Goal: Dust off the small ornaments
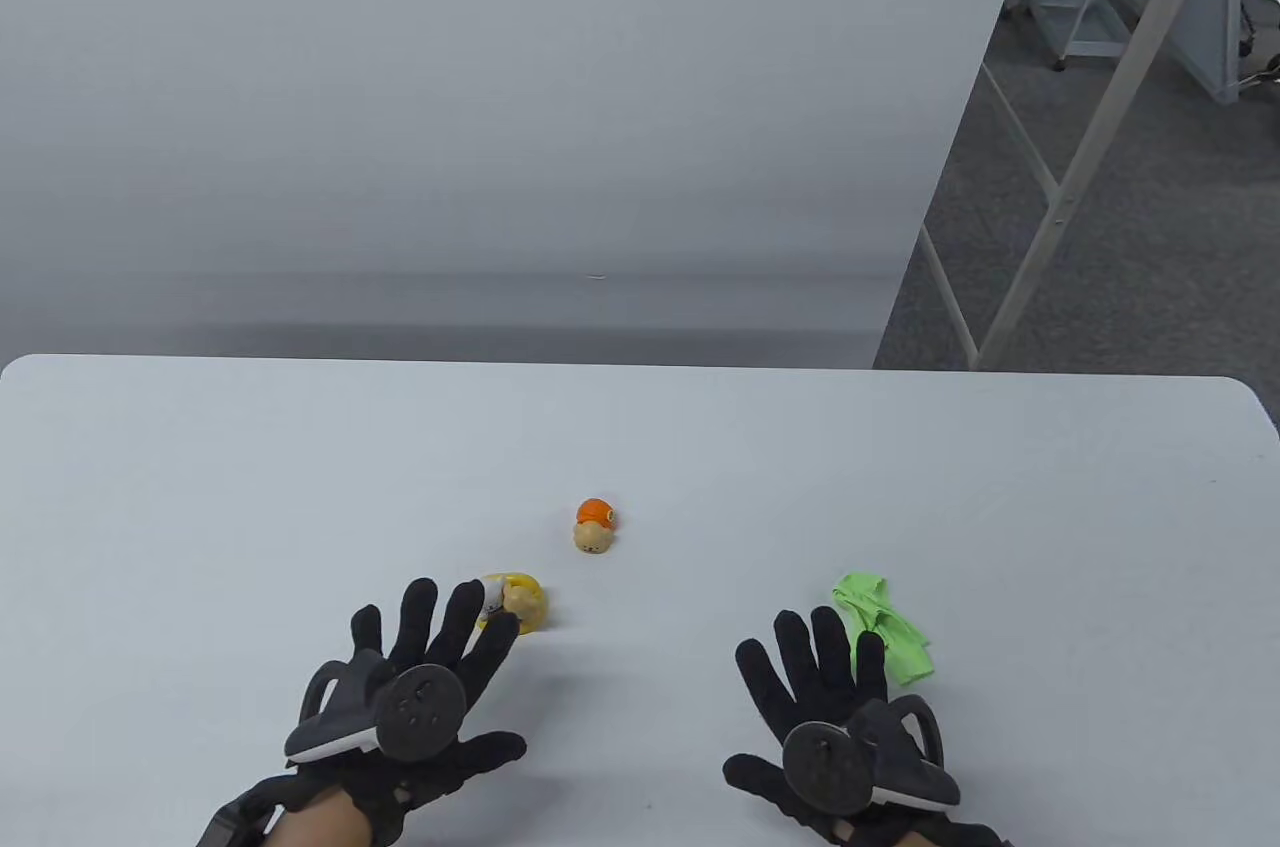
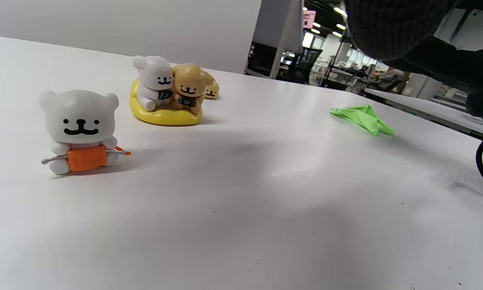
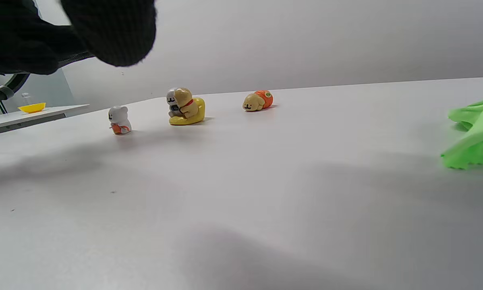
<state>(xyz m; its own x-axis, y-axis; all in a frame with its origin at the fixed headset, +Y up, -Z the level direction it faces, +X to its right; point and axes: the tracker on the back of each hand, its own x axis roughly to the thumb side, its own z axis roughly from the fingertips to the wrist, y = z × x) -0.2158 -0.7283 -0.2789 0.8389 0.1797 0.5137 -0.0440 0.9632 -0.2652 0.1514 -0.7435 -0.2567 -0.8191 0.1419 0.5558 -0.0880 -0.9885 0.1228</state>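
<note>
- Ornaments, three, on the white table (image 1: 300,447): white bear with orange apron (image 2: 79,131) nearest our left, bear pair on a yellow base (image 1: 518,600) mid, tan-and-orange lying figure (image 1: 594,525) farther back.
- Green cloth (image 1: 882,625) lies crumpled at right.
- We see left hand (image 1: 420,687) and right hand (image 1: 835,717) spread flat, fingers wide, holding nothing.
- Left fingertips overlap the yellow base from above; contact unclear.

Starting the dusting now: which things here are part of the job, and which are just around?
Job:
- white bear figurine
- two bears on yellow cushion
- lying tan dog in orange
- green cloth

Around:
- yellow dish on another table
</note>
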